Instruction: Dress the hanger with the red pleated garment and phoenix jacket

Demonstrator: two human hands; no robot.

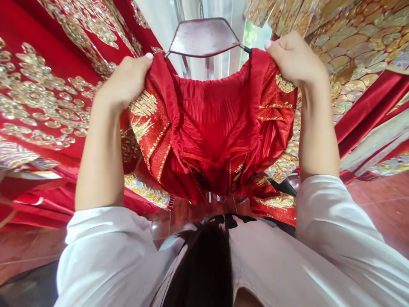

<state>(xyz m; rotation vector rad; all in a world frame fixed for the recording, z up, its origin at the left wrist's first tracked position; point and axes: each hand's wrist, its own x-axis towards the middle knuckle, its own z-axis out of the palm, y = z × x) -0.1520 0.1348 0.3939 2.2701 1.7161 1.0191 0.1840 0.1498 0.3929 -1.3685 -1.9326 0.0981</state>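
A red pleated skirt [214,128] with gold embroidery hangs from a dark wooden hanger [204,37] in front of me. My left hand [126,79] is closed on the left end of the waistband, next to the hanger's clip. My right hand [292,57] is closed on the right end of the waistband, by the other clip. Between the two hands the waistband is stretched wide, and the skirt's inside pleats show. Both arms reach up, with white sleeves pushed back to the elbows.
Red garments with heavy gold embroidery [47,85] hang close on the left. More gold and red robes [358,47] hang on the right. A reddish-brown floor [383,204] shows below. A bright window lies behind the hanger.
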